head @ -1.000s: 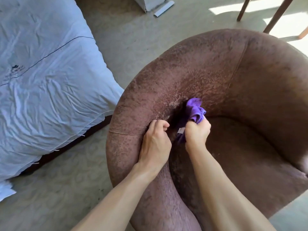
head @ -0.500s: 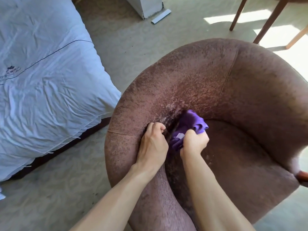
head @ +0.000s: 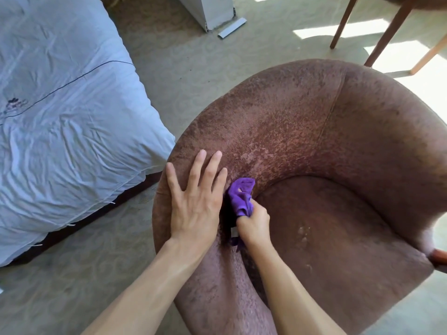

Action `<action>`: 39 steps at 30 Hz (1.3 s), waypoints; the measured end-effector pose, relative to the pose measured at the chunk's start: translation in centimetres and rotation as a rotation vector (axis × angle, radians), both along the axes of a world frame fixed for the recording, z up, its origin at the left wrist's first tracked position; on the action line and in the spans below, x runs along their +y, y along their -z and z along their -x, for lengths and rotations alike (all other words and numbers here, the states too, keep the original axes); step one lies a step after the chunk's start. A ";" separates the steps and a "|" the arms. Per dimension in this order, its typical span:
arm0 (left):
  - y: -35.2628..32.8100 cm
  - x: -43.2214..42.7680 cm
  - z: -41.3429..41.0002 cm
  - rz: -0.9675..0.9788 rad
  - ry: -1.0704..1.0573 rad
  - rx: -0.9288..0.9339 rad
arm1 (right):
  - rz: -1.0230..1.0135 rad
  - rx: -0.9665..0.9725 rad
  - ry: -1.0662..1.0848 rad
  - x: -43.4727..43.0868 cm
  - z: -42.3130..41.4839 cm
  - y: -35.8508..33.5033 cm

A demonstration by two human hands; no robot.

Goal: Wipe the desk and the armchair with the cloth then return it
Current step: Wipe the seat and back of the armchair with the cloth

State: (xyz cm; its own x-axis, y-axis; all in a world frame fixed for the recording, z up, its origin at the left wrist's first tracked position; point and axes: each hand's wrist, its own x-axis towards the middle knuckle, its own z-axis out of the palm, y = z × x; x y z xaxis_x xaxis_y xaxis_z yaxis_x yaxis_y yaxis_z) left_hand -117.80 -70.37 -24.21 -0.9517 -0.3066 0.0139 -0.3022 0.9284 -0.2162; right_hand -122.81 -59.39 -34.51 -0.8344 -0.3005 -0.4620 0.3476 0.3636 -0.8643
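The right hand's fingers [head: 251, 209] are curled tight round a bunched purple cloth [head: 240, 194], which pokes out above the fist and is pushed into the crease where the inner wall of the armchair [head: 314, 131] meets its seat. The right hand [head: 254, 224] hides the rest of the wad, apart from a small pale tag just below the fist. The left hand [head: 194, 204] holds nothing: its fingers lie straight and spread, flat on the padded top of the chair's arm, seemingly bracing it. The cloth looks light, soft and limp, so it likely needs a full-fist grip on the gathered middle to keep loose corners from trailing. The chair's fuzzy nap probably drags against it. No container is in view. A rumpled white duvet [head: 60, 105] lies to the left, and wooden legs [head: 343, 22] stand beyond on the carpet [head: 183, 56].
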 end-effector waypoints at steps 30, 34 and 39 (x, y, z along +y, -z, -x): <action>0.5 -0.2 0.1 0.105 -0.037 -0.039 | -0.136 0.021 -0.172 -1.6 -1.7 -2.3; 0.2 -0.4 -0.1 0.088 -0.032 -0.039 | -0.182 -0.205 0.080 2.9 -1.6 -0.7; 0.6 -0.5 -0.1 0.081 -0.033 -0.035 | -0.116 -0.210 0.785 2.0 5.2 -1.0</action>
State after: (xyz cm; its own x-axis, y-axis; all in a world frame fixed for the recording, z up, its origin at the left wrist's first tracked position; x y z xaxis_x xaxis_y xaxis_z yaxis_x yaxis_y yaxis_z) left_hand -117.74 -70.89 -24.80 -0.9416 -0.3367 0.0067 -0.3231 0.8973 -0.3008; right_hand -128.03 -57.38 -33.47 -0.6748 0.3939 -0.6241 0.6881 0.0301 -0.7250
